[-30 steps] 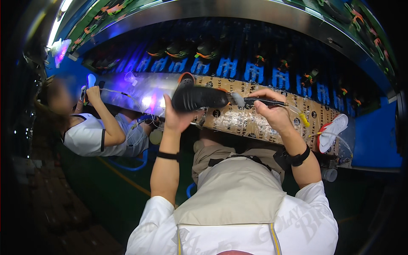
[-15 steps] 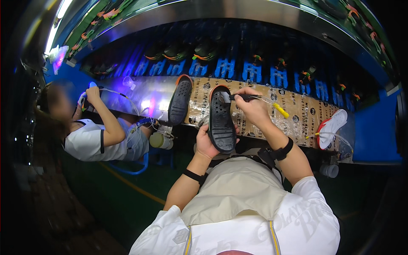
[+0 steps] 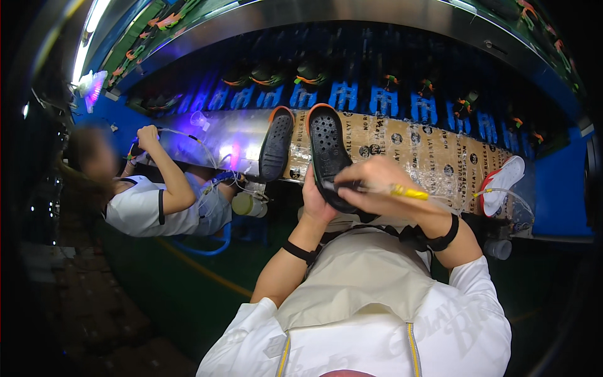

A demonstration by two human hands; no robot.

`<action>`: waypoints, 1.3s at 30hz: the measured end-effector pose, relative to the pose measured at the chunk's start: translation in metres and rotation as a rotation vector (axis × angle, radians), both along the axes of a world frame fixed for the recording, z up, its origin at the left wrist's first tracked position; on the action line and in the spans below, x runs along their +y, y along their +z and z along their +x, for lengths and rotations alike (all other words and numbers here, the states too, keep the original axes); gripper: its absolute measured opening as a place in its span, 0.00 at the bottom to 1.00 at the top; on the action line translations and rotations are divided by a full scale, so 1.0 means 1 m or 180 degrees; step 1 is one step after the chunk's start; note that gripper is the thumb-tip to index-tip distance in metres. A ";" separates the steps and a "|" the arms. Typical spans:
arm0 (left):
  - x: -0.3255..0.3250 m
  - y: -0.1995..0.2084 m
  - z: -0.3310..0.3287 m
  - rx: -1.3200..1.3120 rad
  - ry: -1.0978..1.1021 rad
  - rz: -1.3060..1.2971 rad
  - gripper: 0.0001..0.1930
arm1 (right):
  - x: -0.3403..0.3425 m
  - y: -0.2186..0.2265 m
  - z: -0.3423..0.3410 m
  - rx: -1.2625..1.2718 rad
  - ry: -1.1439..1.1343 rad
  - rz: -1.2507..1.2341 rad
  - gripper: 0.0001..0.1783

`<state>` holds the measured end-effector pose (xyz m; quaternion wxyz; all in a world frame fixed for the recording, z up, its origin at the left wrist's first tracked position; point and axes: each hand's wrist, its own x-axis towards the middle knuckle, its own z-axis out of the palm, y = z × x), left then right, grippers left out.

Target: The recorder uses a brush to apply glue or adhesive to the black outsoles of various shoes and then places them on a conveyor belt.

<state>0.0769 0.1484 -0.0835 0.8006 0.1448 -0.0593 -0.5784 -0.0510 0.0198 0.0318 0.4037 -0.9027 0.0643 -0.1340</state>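
In my left hand (image 3: 317, 198) I hold a black shoe sole (image 3: 327, 141) with an orange-edged toe, its inner face turned up and its toe pointing away from me. The fingers wrap round its side near the heel end. My right hand (image 3: 383, 185), a little blurred, is closed round a dark-handled brush (image 3: 348, 186) over the heel half of the sole. A clear hose with a yellow piece (image 3: 409, 192) trails from the brush. The right hand hides part of the heel and the brush tip. Just left lies a second black sole (image 3: 277, 143) on the bench.
The bench (image 3: 427, 157) is partly covered with printed brown cardboard. At its right lies a white sole with a red edge (image 3: 502, 182), beside a hose. Moving blue racks (image 3: 343, 97) carry shoe parts behind. A co-worker (image 3: 147, 195) sits at the left near a pale container (image 3: 249, 205).
My right hand has brought the brush from the sole's toe half down to its heel half. The co-worker's raised hand has shifted slightly. Racks and bench appear shifted right in the picture.
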 end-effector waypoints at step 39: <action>0.013 0.007 0.027 0.0358 0.0109 -0.0325 0.32 | 0.002 -0.017 0.022 -0.1485 0.0731 -0.0377 0.17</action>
